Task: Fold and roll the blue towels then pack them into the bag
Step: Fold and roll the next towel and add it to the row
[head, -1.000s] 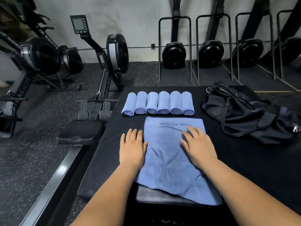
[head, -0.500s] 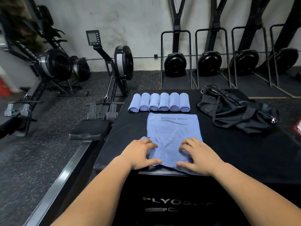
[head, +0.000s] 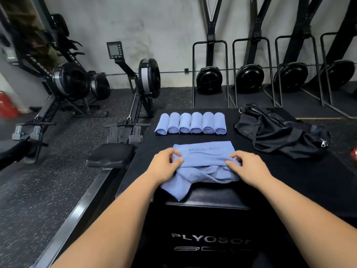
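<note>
Six rolled towels (head: 190,123) line the upper centre, while the left hand (head: 164,167) and right hand (head: 249,168) each pinch the flat towel (head: 204,154) mid-frame, likely to fold it over.

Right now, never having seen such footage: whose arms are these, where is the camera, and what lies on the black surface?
No machine here: a person wears one camera on the head, looking down at their own bare arms. In front of them is a black plyo box. The left hand and right hand each pinch the folded-over edge of a blue towel. Behind it lie six rolled towels side by side, and to their right a slumped black bag. Beyond, rowing machines stand on the floor.
</note>
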Demonstrator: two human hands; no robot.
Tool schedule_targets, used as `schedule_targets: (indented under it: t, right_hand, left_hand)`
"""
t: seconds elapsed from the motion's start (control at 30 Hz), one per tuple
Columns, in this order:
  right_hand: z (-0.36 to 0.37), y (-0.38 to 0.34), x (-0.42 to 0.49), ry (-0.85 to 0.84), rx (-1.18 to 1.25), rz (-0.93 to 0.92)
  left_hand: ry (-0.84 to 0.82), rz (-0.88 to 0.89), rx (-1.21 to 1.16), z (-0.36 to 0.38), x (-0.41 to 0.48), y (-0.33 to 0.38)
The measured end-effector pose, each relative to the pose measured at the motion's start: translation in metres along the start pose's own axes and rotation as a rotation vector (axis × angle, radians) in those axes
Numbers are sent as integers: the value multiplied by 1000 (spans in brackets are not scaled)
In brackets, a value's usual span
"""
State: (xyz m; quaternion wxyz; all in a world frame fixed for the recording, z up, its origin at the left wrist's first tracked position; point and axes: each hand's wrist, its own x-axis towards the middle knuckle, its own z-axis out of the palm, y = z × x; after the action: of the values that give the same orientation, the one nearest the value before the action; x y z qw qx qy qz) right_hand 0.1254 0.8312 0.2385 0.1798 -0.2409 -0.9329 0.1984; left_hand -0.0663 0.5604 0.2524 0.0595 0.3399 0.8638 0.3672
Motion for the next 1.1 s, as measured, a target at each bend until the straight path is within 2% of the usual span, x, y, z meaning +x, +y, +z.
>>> schedule_targets:
  t: [0.07,0.13,0.23,0.3,0.33,0.4,0.53,0.6,0.7,0.77,0.83,0.87,1.0,1.07,1.1]
  right_hand:
    - [0,3,4,48,-219,-92]
    - [4,1,0,-17,-220,-237]
    - [18,1,-14,-220,-204,-373]
    - [28,5,-20,-251,-230,-399]
    - [32,7,-22,-238,-229,-396]
    - [39,10,-19,-166,-162,-344]
    - [27,12,-2,-23,154,-54]
    - [18,14,2,36,173,-13]
    - [16,12,-3,-86,113,-187]
    - [27,7,-9,-209,-45,-334]
    - [37,3,-10,-197,-138,-389]
    - [39,1,-11,-149,-76,-336]
    - [33,-5,4,93,444,92]
    - [27,0,10,89,380,183]
    - [25,4,10,46,234,180]
  left_hand:
    - [1,41,335,3,4,0]
    - [-13,136,451,10,2,0]
    - [-191,237,318,24,-6,-5]
    - [-310,269,359,33,-11,-13]
    - [-317,280,372,36,-13,-17]
    - [-281,253,333,38,-12,-21]
    - [-140,166,181,31,-6,-21]
    - [-79,119,130,28,-5,-22]
    - [-84,86,119,30,-4,-24]
    - [-116,87,126,34,-5,-24]
    - [-101,99,121,37,-5,-24]
    - [-61,114,122,37,-4,-22]
    - [147,146,166,32,3,-15]
    - [116,121,221,30,6,-15]
    - [67,106,257,31,7,-17]
